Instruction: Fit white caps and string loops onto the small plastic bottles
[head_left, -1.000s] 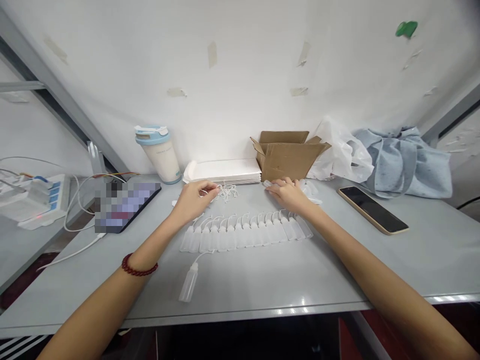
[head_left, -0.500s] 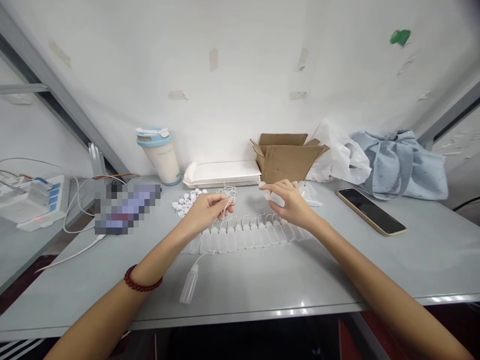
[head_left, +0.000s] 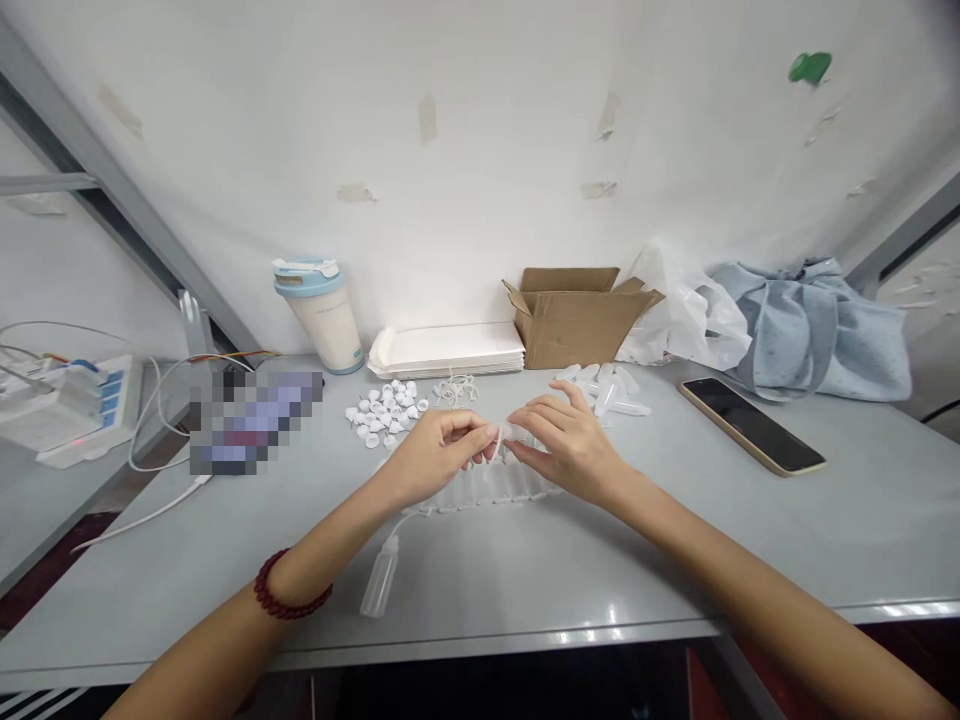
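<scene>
My left hand [head_left: 442,450] is closed, its thumb and fingertips pinching a thin white cord [head_left: 496,447]. Fingertips of my right hand [head_left: 570,440] close on a small translucent bottle [head_left: 508,431], mostly covered by the fingers. Cord and bottle meet between the two hands; whether they touch I cannot tell. Below them lies a row of small translucent bottles [head_left: 487,488] with cords at their tops, partly hidden by my hands. One more corded bottle [head_left: 381,578] lies apart, nearer the table's front edge.
White caps [head_left: 386,408], loose white cords [head_left: 456,388] and loose translucent bottles [head_left: 611,390] lie behind my hands. Along the wall stand a cup [head_left: 322,318], flat white packs [head_left: 446,350], a cardboard box [head_left: 577,325], a plastic bag [head_left: 686,315] and a blue bag [head_left: 821,340]. A phone [head_left: 750,425] lies right.
My hands have come together over the row of bottles. The left moved right with the cord; the right came down, bringing its small bottle to the cord.
</scene>
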